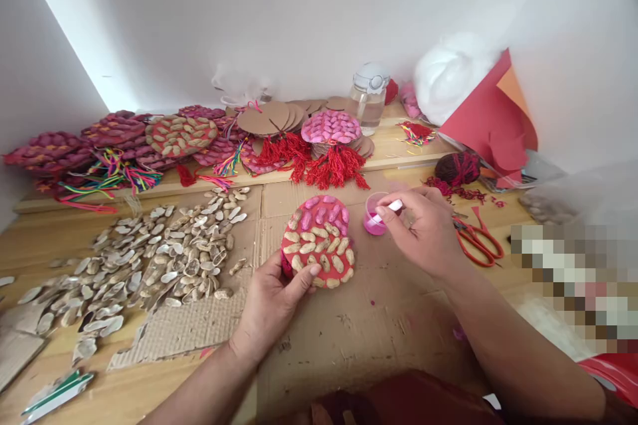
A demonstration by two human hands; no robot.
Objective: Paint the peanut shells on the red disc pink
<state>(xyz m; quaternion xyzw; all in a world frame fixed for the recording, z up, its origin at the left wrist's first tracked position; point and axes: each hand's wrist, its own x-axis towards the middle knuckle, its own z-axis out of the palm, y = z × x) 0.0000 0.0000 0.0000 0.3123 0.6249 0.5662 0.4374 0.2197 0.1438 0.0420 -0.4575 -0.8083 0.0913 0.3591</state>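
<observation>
My left hand (276,295) grips the lower left edge of a round red disc (326,265) faced with peanut shells, thumb on top. The shells in its upper part are painted pink; the lower ones are plain tan. A clear plastic cup of pink paint (375,222) stands on the cardboard to the right of the disc. Closed around a white-handled paintbrush (390,210), my right hand (423,229) is held at the cup's right side. The brush slants down into the cup, and its tip is hard to make out there.
Loose peanut shells (194,259) cover the cardboard (319,358) at left. Along the back shelf lie painted shell discs (331,127) with tassels, cardboard circles (269,117) and a water bottle (369,96). Orange-handled scissors (481,242), a yarn ball (456,169) and red paper (491,113) are right.
</observation>
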